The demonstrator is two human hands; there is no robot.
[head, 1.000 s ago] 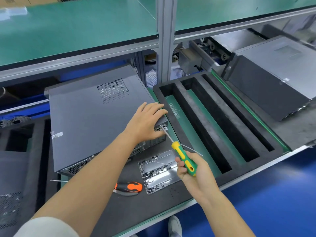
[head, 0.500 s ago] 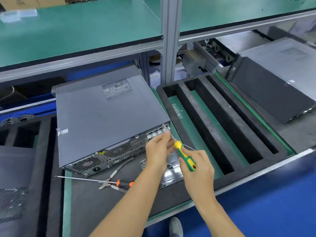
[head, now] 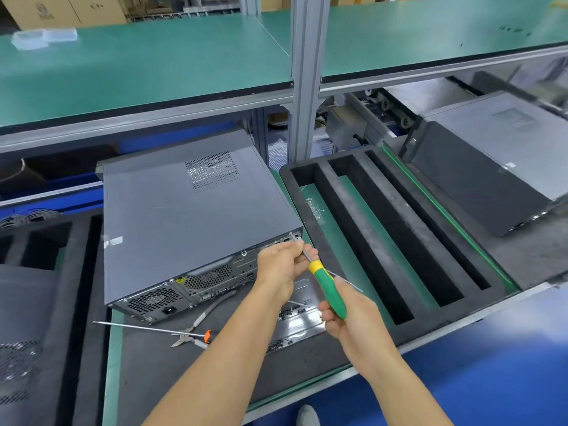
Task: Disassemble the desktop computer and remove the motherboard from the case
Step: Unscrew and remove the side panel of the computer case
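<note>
so the desktop computer case is lying flat on the dark foam mat, rear panel facing the person, side cover on and closed up. right hand has its fingers wrapped round the green and yellow handle of a screwdriver, and the shaft runs up and left so the tip sits at the top right corner of the rear panel, right at the edge of the cover. left hand is in close, fingertips pinching the metal shaft near the tip.

under the hands there's a shiny metal tray with a bunch of small dark screws in it, sitting on the mat just in front of the case. left of that, a long screwdriver with an orange and black handle lies flat, and a pair of pliers lies across it, touching.

to the right is a black foam tray with long slots, and beyond that a second computer case lying on its side, well apart from the first. green shelf overhead.
</note>
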